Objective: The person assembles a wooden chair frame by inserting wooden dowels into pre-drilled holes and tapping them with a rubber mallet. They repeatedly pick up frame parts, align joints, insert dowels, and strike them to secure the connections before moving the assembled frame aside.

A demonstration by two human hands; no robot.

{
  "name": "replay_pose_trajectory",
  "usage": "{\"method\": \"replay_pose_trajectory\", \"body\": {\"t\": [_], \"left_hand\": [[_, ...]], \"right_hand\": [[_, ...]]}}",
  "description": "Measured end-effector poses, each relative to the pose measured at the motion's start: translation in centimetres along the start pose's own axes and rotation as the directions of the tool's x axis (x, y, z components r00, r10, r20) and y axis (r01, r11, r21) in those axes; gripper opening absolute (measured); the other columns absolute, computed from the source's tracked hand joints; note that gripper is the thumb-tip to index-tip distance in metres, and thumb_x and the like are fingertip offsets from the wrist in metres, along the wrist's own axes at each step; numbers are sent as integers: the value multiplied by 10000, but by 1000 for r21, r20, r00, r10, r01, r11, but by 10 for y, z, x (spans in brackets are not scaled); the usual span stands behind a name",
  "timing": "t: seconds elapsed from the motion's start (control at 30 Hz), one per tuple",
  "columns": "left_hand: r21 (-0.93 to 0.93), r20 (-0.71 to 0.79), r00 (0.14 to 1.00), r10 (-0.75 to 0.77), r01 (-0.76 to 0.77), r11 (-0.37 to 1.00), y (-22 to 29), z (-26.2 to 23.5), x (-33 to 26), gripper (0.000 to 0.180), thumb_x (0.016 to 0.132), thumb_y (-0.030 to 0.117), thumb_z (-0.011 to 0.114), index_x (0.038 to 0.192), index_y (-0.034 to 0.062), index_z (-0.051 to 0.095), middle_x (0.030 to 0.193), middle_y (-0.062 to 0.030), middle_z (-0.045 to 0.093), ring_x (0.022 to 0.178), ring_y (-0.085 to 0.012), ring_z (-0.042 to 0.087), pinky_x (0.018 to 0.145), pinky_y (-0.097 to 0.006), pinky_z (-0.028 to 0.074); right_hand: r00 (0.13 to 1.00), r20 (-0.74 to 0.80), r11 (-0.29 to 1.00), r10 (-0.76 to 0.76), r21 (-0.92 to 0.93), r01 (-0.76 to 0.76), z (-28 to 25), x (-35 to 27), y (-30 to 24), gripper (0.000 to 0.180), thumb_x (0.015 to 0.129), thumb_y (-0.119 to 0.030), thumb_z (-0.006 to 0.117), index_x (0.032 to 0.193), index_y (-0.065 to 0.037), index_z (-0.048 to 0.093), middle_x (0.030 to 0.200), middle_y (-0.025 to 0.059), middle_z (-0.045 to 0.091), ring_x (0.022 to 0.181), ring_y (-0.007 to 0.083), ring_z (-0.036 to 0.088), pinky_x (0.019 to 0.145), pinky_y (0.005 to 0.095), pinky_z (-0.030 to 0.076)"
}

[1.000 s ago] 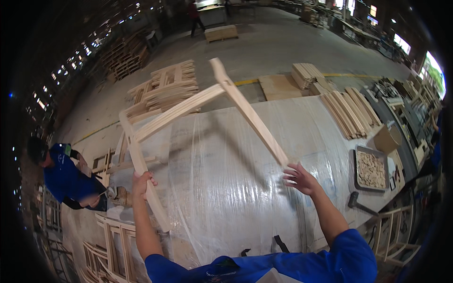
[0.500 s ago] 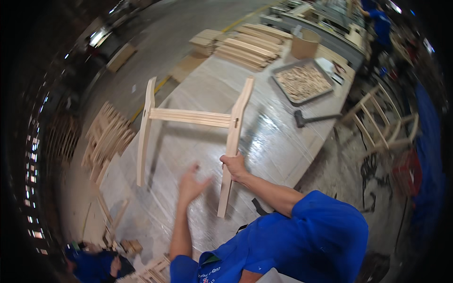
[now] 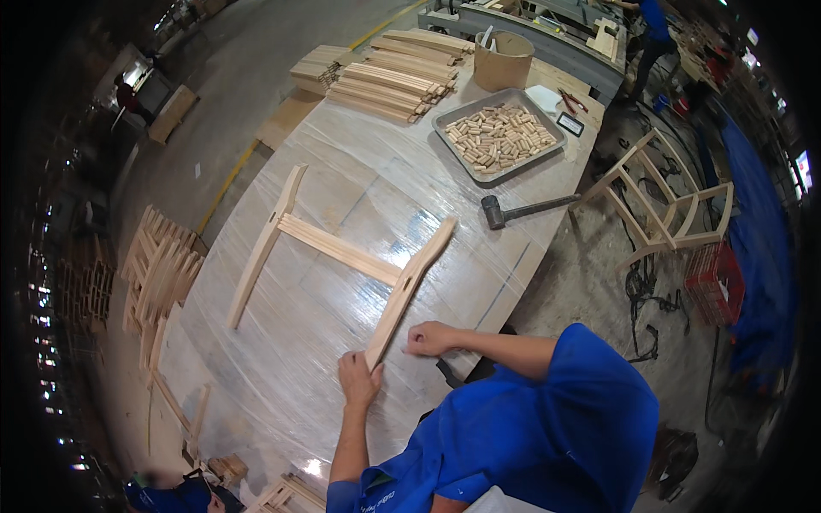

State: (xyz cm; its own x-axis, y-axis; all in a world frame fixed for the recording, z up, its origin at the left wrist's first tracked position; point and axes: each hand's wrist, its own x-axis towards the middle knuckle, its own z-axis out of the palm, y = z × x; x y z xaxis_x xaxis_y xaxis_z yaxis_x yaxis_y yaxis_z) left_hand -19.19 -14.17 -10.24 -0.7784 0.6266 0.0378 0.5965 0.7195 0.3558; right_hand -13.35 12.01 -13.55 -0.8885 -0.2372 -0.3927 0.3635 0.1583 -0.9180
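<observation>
An H-shaped wooden chair frame (image 3: 338, 246) lies on the plastic-covered table, its two curved legs joined by a grooved crossbar. Around the near end of the frame's right leg my left hand (image 3: 359, 379) is closed. My right hand (image 3: 432, 339) is held just right of that leg, apart from it, with its fingers curled in. Whether anything small sits inside those fingers cannot be made out. Farther off, a black mallet (image 3: 493, 212) rests on the table, head to the left.
A grey tray of wooden dowels (image 3: 481, 179) stands beyond the mallet, near a round tub (image 3: 503, 61) and pliers (image 3: 571, 101). Stacked wooden slats (image 3: 393, 81) cover the far edge. A chair frame (image 3: 667, 205) and red crate (image 3: 715, 282) stand right; another person (image 3: 175, 494) is lower left.
The chair frame has come down flat onto the table and turned clockwise. My right hand has let go of its leg; my left hand has taken hold of the leg's near end.
</observation>
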Motion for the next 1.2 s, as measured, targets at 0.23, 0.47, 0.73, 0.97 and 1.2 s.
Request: {"method": "replay_pose_trajectory", "body": {"t": [0.23,0.47,0.73,0.97,1.2], "left_hand": [[157,113,922,-372,353,922,32,-13,12,427,784,193,874,1109,10,665,1145,-219,625,1089,-433,590,950,-530,495],[402,241,631,-737,626,668,88,-25,91,506,816,240,860,1227,25,657,1219,-222,640,1199,-418,595,1015,-509,504],[13,-70,688,-722,724,689,126,-14,132,563,840,240,848,1305,-4,643,1272,-238,651,1226,-433,597,1062,-511,482],[-343,-113,668,-736,669,660,137,3,177,407,909,169,796,1241,-37,680,1153,-228,731,1063,-319,727,928,-404,572],[-851,235,740,-630,470,235,145,19,275,430,1025,188,714,1362,-49,594,1251,-188,712,1104,-240,717,939,-349,586]], "right_hand": [[988,-108,919,-112,-389,62,-233,-26,-12,313,940,-380,750,1057,-90,755,964,120,771,899,261,726,808,380,567],[685,-692,956,-230,-291,27,-474,101,-67,360,925,-343,740,1088,-22,729,994,180,761,953,316,732,846,420,567],[523,-777,728,-350,-577,-370,-585,253,-119,510,912,-361,767,1293,-55,622,1263,224,620,1223,411,610,995,511,532],[549,-714,769,-435,-612,-186,-615,262,-96,481,921,-337,774,1291,-51,661,1075,188,696,1006,351,699,884,489,571],[962,-192,667,-195,693,273,-483,124,-53,416,1031,-244,649,1339,31,597,1019,101,699,873,172,693,666,319,565]]}}
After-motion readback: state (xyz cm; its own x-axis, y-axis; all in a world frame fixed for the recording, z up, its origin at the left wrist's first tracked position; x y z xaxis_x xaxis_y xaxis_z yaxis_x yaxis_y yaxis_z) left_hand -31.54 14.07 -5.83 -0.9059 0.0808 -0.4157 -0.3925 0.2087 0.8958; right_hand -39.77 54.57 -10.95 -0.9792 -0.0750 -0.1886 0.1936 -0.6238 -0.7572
